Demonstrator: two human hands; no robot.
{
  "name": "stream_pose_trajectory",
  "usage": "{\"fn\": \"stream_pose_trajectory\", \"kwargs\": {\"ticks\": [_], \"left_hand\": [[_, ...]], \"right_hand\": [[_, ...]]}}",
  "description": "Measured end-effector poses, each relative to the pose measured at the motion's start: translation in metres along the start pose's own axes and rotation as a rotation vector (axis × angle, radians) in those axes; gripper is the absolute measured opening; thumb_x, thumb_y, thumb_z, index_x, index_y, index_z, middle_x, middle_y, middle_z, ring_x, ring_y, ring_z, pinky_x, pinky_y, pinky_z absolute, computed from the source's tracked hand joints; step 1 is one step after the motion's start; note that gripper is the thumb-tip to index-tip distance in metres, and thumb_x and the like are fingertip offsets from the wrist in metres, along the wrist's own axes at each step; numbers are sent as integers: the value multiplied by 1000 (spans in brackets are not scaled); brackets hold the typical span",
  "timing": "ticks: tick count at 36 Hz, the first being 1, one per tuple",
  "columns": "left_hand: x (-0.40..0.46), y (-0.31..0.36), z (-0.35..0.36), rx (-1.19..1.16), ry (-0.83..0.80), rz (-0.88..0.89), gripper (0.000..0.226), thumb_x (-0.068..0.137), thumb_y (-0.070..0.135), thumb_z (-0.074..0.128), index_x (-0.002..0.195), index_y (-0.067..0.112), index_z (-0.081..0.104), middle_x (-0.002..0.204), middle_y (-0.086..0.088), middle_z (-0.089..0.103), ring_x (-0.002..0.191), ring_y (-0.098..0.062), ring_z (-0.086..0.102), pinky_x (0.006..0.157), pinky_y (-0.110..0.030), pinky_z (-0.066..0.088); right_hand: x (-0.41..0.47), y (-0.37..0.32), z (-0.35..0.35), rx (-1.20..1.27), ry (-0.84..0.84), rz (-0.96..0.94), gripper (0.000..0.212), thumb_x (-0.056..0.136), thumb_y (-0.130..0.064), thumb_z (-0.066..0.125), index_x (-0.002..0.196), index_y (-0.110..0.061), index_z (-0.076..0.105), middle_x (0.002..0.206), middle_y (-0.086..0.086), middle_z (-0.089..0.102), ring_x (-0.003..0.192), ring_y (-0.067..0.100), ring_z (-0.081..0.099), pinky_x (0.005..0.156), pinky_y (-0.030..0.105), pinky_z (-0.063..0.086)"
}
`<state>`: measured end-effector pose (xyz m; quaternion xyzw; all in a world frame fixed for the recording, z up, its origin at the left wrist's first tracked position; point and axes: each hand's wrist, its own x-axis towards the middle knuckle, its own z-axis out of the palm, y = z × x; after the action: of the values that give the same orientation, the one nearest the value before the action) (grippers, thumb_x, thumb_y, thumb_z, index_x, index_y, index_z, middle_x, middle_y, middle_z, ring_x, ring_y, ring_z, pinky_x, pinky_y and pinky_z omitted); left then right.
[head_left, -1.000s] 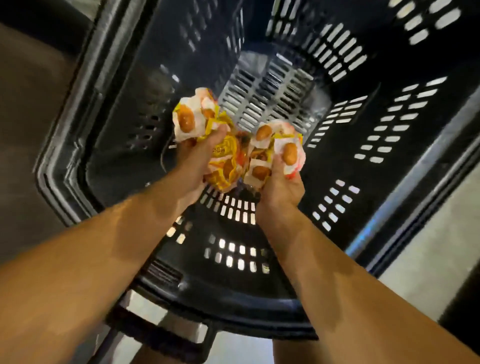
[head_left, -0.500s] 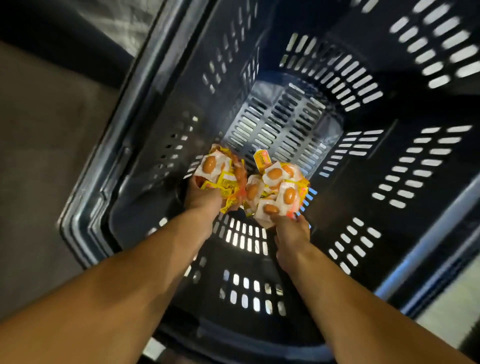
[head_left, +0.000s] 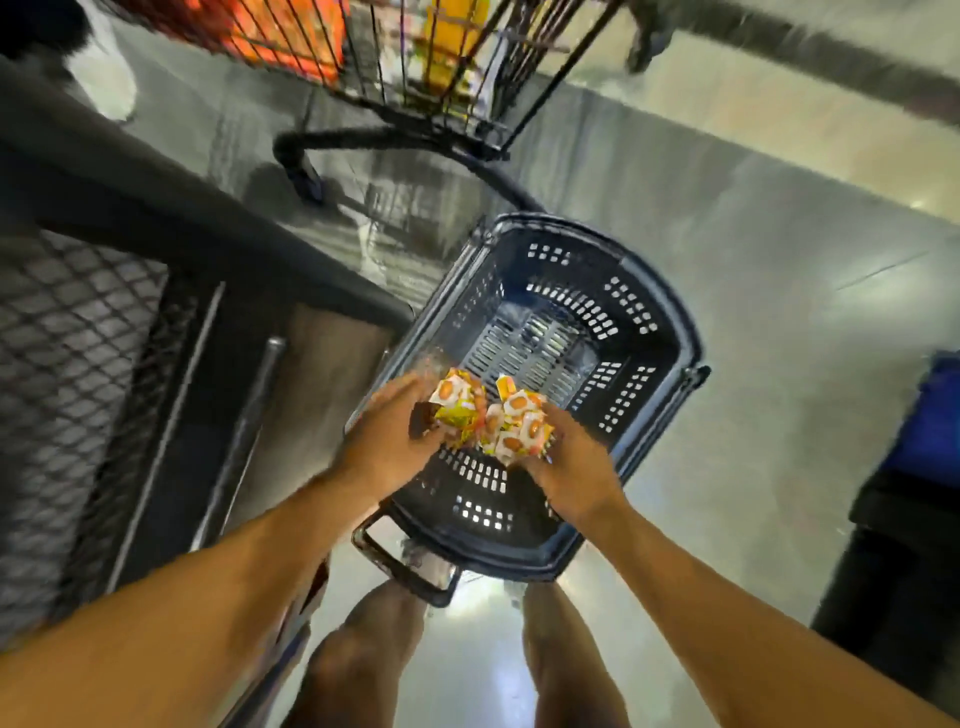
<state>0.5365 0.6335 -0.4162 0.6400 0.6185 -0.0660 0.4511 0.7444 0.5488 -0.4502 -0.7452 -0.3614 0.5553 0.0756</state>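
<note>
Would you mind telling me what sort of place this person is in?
Probably a supermarket: a dark plastic shopping basket stands on a polished floor, a loaded wire trolley is beyond it, and the left hand and right hand hold snack packets over it.

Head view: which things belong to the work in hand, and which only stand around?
In the job: snack packets, left hand, right hand, dark plastic basket.
Just around: wire trolley, mesh rack, blue object.
</note>
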Motion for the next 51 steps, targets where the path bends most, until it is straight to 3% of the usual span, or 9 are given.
{"fn": "stream_pose_trajectory", "kwargs": {"ticks": [6,19,22,25,30,36,43,45,51], "left_hand": [[-82,59,-60,35,36,77,62,86,13,75,144,13,51,150,-10,48,142,-27,41,120,-36,26],[-280,129,-118,-36,89,150,53,90,21,73,140,14,55,150,-9,47,141,-26,41,118,-39,30],[-320,123,-118,-99,129,97,50,92,24,71,139,17,55,150,-4,47,140,-22,42,116,-40,35],[-356,111,-112,-122,209,31,51,94,26,69,142,18,53,151,0,46,140,-17,41,117,-31,31],[-405,89,-97,-243,285,-88,54,95,28,67,146,23,47,152,5,43,141,-15,39,116,-27,29],[-453,67,-88,-402,360,-138,50,97,28,65,138,44,41,147,19,38,131,2,36,110,-21,34],[-501,25,-105,-449,566,-128,49,95,15,67,142,15,49,147,1,48,138,-15,44,114,-24,32],[-518,8,-113,-458,640,-101,50,96,17,66,142,15,49,147,2,47,138,-12,42,112,-19,31],[-576,-57,-123,-433,813,-80,48,98,22,63,143,23,49,149,8,47,137,-10,42,112,-25,34]], "right_hand": [[-88,-50,-69,-33,-36,-135,62,92,-19,74,147,-14,48,142,8,60,131,27,57,111,44,44],[-281,-102,-152,-167,-29,-452,51,93,-21,74,140,-15,55,133,-3,59,116,11,55,88,-3,33],[-307,-97,-149,-124,-87,-499,47,93,-22,74,136,-25,56,136,-19,54,124,2,52,103,11,41],[-325,-90,-142,-156,-125,-557,49,93,-31,72,140,-24,56,145,-11,54,133,6,50,112,28,42],[-337,-89,-128,-165,-210,-609,45,90,-36,68,133,-40,53,139,-21,54,128,-8,50,106,12,41],[-337,-116,-97,-274,-314,-653,47,94,-20,71,138,-23,56,136,-9,59,128,16,57,107,34,48],[-355,-171,-43,-354,-313,-784,44,93,-20,73,135,-18,60,135,-2,63,125,12,59,109,32,46],[-362,-182,-23,-385,-300,-831,45,93,-21,72,137,-19,60,137,-5,61,127,8,56,109,22,43],[-390,-193,49,-391,-277,-854,48,93,-27,72,138,-23,58,140,-7,58,132,11,53,112,35,43]]}}
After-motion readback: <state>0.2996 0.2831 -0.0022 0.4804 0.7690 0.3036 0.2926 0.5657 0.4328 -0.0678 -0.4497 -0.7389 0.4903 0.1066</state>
